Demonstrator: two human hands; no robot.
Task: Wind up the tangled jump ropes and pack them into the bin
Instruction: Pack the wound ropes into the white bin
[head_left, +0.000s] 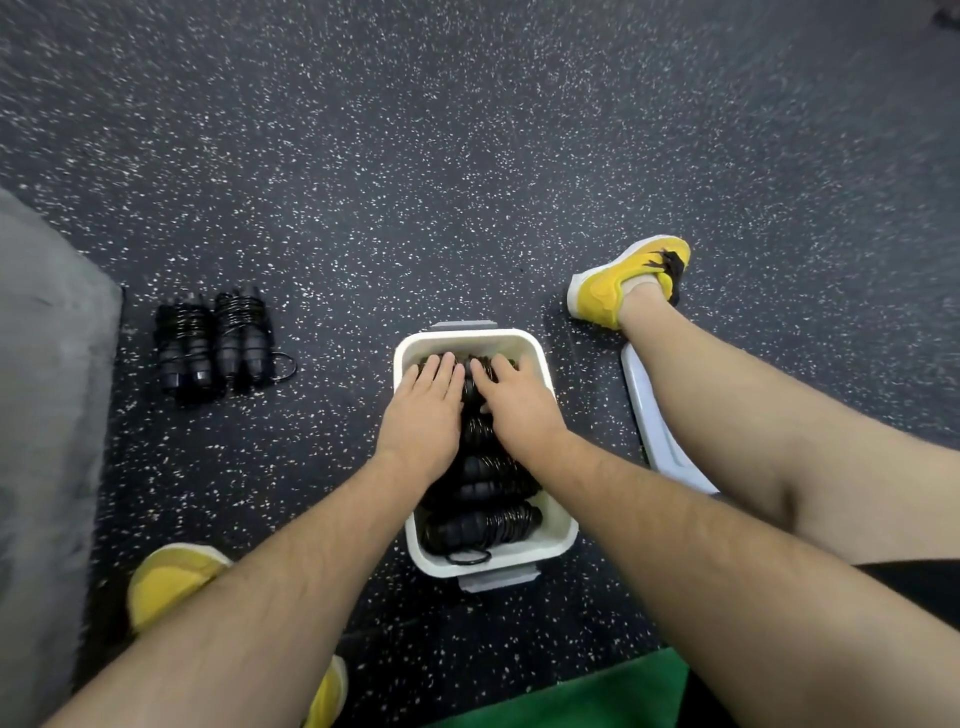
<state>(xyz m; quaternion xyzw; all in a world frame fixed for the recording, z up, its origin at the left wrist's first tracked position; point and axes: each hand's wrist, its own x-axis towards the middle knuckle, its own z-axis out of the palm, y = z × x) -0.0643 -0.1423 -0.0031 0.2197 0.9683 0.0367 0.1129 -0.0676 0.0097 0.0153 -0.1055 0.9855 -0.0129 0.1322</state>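
A white bin (563, 525) with grey handles stands on the floor between my legs. Several wound black jump ropes (480, 525) lie packed in it. My left hand (426, 410) and my right hand (517, 400) lie side by side, palms down with straight fingers, pressing on the ropes at the bin's far end. Two more wound black jump ropes (215, 340) lie side by side on the floor to the left, apart from the bin.
The bin's pale lid (654, 431) lies on the floor under my right leg. My yellow shoes (623, 283) rest either side of the bin. A grey mat (47, 395) borders the left; green cloth (582, 696) sits at the bottom. The floor is dark speckled rubber.
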